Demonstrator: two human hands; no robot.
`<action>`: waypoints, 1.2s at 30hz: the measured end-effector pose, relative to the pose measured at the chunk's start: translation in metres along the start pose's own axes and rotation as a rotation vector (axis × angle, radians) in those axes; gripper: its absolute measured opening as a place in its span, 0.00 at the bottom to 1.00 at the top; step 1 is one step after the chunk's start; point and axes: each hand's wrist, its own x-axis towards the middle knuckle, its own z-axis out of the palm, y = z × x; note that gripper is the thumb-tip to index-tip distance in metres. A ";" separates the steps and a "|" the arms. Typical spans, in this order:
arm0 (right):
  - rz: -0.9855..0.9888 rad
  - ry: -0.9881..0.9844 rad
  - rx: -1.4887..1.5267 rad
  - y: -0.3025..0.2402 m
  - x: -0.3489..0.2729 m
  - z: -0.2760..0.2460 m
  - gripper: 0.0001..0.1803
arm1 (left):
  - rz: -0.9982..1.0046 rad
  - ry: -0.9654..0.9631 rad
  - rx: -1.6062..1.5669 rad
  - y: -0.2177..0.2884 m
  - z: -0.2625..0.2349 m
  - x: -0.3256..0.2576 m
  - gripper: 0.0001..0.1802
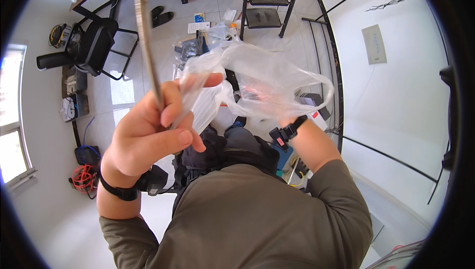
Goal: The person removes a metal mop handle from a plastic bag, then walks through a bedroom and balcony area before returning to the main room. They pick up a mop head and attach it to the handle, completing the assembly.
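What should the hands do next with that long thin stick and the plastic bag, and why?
Probably tip the stick down into the plastic bag. The left hand grips the stick upright beside the bag's edge, and the right hand sits inside the bag, seemingly holding it open.

1 clear plastic bag, 1 thin rod, 2 black shoes.

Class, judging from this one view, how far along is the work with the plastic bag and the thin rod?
Done: the bag is lifted and spread open. In hand: the left hand grips the rod and a bag edge; the right hand is inside the bag. Left: the rod remains outside the bag.
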 end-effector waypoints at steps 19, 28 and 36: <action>0.015 -0.144 0.139 -0.017 -0.003 -0.071 0.16 | 0.079 0.049 -0.098 -0.008 -0.022 -0.010 0.17; 0.071 0.023 -0.368 -0.128 -0.018 -0.046 0.13 | 0.088 -0.039 -0.124 -0.012 -0.021 -0.008 0.17; 0.324 0.019 0.305 -0.035 -0.012 -0.060 0.13 | 0.107 -0.039 -0.152 -0.005 -0.016 -0.008 0.17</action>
